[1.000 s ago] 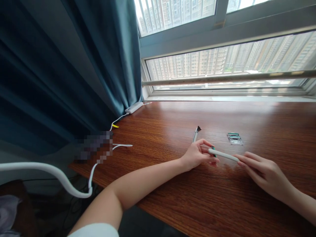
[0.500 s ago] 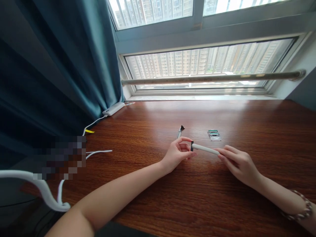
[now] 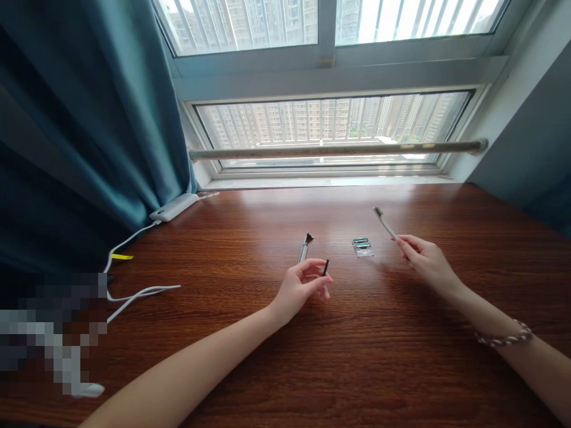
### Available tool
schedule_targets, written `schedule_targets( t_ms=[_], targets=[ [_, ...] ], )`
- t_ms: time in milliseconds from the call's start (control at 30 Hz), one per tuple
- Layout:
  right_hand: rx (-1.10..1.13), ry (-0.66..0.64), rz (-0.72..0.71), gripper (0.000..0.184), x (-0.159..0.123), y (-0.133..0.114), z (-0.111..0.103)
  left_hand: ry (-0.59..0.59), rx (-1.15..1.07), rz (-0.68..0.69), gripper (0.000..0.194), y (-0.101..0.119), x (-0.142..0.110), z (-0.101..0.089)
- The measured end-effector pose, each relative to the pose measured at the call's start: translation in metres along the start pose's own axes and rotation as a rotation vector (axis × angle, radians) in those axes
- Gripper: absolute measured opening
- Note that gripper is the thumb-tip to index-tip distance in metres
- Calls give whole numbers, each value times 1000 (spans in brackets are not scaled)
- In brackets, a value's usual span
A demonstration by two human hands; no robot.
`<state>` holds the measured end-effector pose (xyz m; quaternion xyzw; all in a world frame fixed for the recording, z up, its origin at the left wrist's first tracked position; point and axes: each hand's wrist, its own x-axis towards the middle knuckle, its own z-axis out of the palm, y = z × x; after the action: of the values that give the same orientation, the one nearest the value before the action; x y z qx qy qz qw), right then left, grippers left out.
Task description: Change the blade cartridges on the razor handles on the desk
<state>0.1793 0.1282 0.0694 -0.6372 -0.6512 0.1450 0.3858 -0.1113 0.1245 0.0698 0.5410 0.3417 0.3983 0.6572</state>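
Observation:
Between its thumb and fingers my left hand (image 3: pixel 303 286) pinches a small dark razor cartridge (image 3: pixel 326 267), seen edge-on. My right hand (image 3: pixel 426 261) grips a toothbrush (image 3: pixel 387 227) by its pale handle; the dark bristles point up and away to the left, apart from the cartridge. Just beyond my left fingers lies a silver razor handle (image 3: pixel 304 250) with a dark tip, its near end hidden by the hand. Between and beyond the two hands, a clear plastic case (image 3: pixel 364 252) with greenish-edged cartridges lies on the wooden table (image 3: pixel 339 356).
A white power strip (image 3: pixel 175 207) with a cable lies by the blue curtain (image 3: pixel 134 137) at the back left. White cords (image 3: pixel 147 291) and a yellow tag (image 3: pixel 122 257) are on the left side. A window with a metal rail (image 3: pixel 334 151) stands behind the table.
My right hand has drawn the toothbrush away from the cartridge to the right and tilted it upward. My left hand still pinches the cartridge. The view has shifted to the right.

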Motion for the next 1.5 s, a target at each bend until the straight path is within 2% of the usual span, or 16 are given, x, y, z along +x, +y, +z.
schedule_targets(
  t_ms=[133,233,433,533,600,633,700,733,767,900,1000,1100,1200,1300,1400,1500],
  targets=[
    [-244,64,-12,32,4,25,-9,25,-4,-24,28,2,0,0],
    [-379,71,-40,26,-3,32,-8,47,11,-39,25,6,0,1],
    [-545,23,-18,21,-20,29,9,106,-62,-127,25,9,0,6],
    [-567,85,-58,19,-21,15,11,119,-110,-156,24,13,1,9],
    [-429,117,-160,25,-21,-4,10,124,-127,-170,24,16,2,11],
    [-287,80,-226,28,-22,-16,9,125,-130,-176,24,18,3,13],
    [71,-118,-283,27,-23,-39,9,112,-127,-190,25,20,5,17],
    [221,-206,-248,26,-24,-50,10,94,-117,-198,26,22,7,20],
    [351,-234,-188,24,-25,-58,12,73,-101,-201,27,22,10,23],
    [674,-232,125,26,-25,-69,21,-6,-22,-175,31,23,23,35],
    [761,-226,238,27,-21,-61,23,-45,44,-154,31,21,36,45],
    [835,-159,307,26,-17,-52,22,-71,35,-148,30,16,46,56],
    [919,-66,376,27,-16,-50,24,-22,-78,-155,29,10,52,71],
    [970,-53,430,28,-17,-52,26,35,-161,-177,29,1,55,84],
    [899,-83,389,30,-9,-50,23,12,-167,-197,27,-8,59,90],
    [668,-101,178,28,16,-40,17,11,-30,-130,26,-14,64,83]
  ],
)
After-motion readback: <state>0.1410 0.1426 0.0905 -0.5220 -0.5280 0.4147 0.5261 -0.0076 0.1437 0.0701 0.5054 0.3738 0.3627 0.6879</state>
